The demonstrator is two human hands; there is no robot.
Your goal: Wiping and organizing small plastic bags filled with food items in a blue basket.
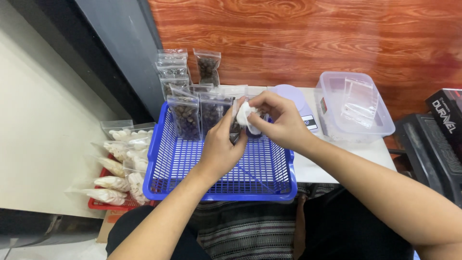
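Both hands meet over the far side of a blue plastic basket (163,166). My left hand (220,147) grips a small clear zip bag of dark brown pieces (235,131) by its side. My right hand (278,120) pinches a small white packet (242,113) at the bag's mouth. Several more filled zip bags of dark pieces (185,115) stand upright along the basket's far wall.
More dark-filled bags (208,67) lean against the wood-grain wall behind. A red tray (98,203) at the left holds bags of pale pieces (122,149). To the right sit a small scale (301,103) and a clear tub (380,127) with empty zip bags. Black boxes (440,139) lie far right.
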